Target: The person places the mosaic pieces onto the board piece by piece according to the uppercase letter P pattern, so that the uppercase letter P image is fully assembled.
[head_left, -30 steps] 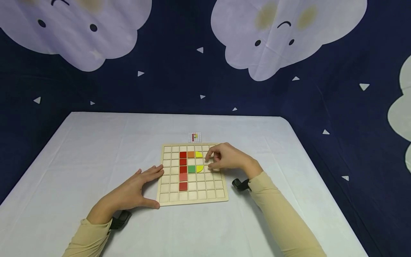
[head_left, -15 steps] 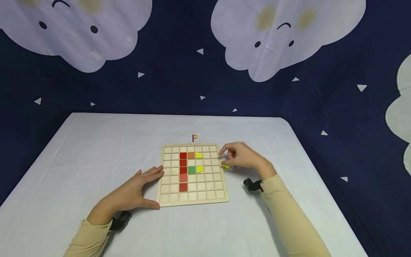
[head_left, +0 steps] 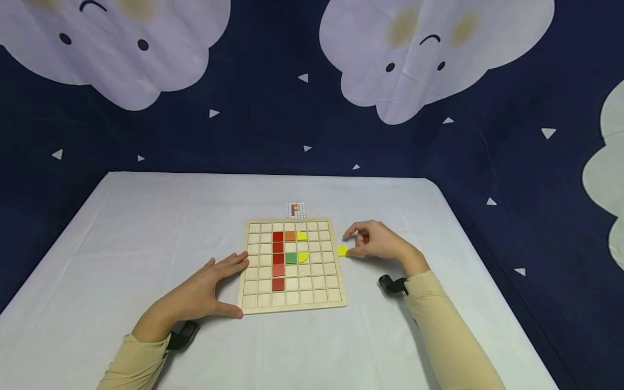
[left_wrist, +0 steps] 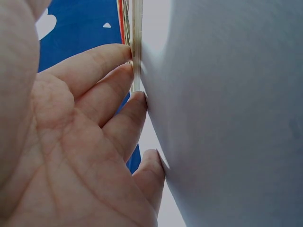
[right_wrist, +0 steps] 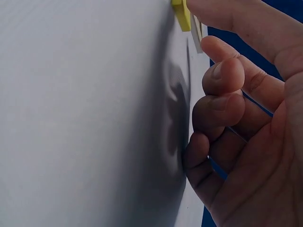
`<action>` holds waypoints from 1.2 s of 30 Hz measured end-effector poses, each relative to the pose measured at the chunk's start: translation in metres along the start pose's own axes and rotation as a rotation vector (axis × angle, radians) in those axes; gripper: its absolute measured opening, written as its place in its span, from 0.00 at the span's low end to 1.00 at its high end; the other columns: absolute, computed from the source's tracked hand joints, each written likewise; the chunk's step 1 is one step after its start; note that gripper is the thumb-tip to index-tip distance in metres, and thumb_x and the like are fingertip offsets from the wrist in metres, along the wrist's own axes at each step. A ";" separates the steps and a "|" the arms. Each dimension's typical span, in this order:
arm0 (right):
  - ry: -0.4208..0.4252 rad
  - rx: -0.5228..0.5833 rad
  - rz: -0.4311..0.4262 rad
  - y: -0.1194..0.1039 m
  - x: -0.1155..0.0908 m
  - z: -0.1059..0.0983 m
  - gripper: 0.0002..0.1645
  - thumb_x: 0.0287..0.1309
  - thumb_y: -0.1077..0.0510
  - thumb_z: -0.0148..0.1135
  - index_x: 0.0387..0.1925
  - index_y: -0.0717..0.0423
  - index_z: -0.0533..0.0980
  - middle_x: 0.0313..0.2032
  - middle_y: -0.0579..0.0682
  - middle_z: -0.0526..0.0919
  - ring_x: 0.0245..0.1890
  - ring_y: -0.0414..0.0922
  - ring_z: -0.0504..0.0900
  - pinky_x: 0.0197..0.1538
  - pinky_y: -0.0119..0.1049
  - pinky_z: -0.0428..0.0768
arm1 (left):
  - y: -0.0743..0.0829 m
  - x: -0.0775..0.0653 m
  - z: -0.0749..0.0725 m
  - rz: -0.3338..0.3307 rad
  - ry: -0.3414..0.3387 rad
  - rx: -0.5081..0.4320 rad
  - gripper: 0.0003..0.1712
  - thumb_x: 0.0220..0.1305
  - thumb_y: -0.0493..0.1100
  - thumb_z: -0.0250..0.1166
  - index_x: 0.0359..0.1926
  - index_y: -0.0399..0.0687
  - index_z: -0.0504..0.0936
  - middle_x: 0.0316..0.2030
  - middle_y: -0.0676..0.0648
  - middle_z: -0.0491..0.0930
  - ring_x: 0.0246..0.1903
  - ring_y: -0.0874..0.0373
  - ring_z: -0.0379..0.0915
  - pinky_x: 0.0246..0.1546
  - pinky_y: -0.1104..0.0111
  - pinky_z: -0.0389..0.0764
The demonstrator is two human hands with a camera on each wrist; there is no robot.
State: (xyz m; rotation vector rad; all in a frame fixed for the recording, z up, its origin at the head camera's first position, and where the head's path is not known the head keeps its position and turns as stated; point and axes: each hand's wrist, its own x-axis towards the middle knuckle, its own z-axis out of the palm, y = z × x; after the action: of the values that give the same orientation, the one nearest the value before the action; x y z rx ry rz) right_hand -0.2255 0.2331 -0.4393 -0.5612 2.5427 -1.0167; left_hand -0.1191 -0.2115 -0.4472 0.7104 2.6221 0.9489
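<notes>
My left hand rests at the left edge of a wooden grid board, fingertips touching its side, the thumb by the near-left corner. In the left wrist view the fingers are spread and fairly straight against the board's edge. On the board sit a column of red square tiles, an orange tile, a green tile and two yellow rounded tiles. My right hand is right of the board. Its thumb tip is at a yellow square tile on the table; the index finger stands apart.
A small printed pattern card lies just beyond the board's far edge. Everything is on a white-covered table. A dark blue cloth with clouds hangs behind.
My right hand has moved right, from over the board to the table beside it, uncovering the yellow square tile. The left hand and the tiles on the board have not moved.
</notes>
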 end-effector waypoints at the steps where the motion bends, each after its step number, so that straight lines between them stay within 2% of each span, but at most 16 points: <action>1: -0.001 0.001 0.002 0.001 0.000 0.000 0.23 0.55 0.53 0.83 0.52 0.53 0.85 0.22 0.42 0.75 0.23 0.39 0.70 0.33 0.31 0.72 | 0.000 0.000 0.000 0.001 0.001 0.000 0.66 0.44 0.62 0.87 0.80 0.40 0.68 0.84 0.40 0.60 0.83 0.34 0.52 0.79 0.27 0.45; 14: -0.021 0.000 0.028 0.001 -0.001 0.006 0.23 0.55 0.56 0.83 0.52 0.53 0.85 0.22 0.42 0.75 0.24 0.38 0.70 0.36 0.31 0.74 | 0.001 0.000 0.000 -0.004 -0.003 -0.005 0.66 0.44 0.61 0.87 0.80 0.40 0.68 0.83 0.40 0.60 0.83 0.34 0.52 0.80 0.28 0.45; 23: -0.018 0.010 0.019 0.005 0.000 0.008 0.17 0.55 0.56 0.82 0.46 0.52 0.86 0.22 0.41 0.74 0.23 0.38 0.69 0.34 0.30 0.72 | 0.000 0.001 0.000 -0.004 -0.002 -0.008 0.66 0.44 0.61 0.87 0.80 0.40 0.68 0.84 0.40 0.60 0.83 0.33 0.52 0.79 0.27 0.45; 32: -0.014 0.003 0.023 0.000 0.001 0.007 0.16 0.56 0.58 0.79 0.45 0.58 0.86 0.22 0.42 0.75 0.23 0.38 0.70 0.34 0.29 0.72 | 0.000 0.001 0.000 -0.001 0.001 0.001 0.66 0.43 0.61 0.87 0.80 0.40 0.69 0.83 0.40 0.60 0.83 0.34 0.53 0.79 0.27 0.46; 36: -0.012 -0.002 0.035 -0.001 0.002 0.006 0.15 0.56 0.58 0.80 0.44 0.57 0.87 0.22 0.41 0.76 0.23 0.38 0.71 0.33 0.28 0.73 | 0.001 0.002 -0.001 -0.003 -0.001 0.000 0.66 0.43 0.60 0.88 0.79 0.40 0.69 0.83 0.40 0.60 0.83 0.34 0.53 0.79 0.27 0.45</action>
State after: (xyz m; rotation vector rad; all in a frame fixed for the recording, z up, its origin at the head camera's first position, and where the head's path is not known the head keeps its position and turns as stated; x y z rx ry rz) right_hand -0.2245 0.2280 -0.4427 -0.5202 2.5345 -0.9957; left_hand -0.1206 -0.2109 -0.4460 0.7067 2.6221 0.9476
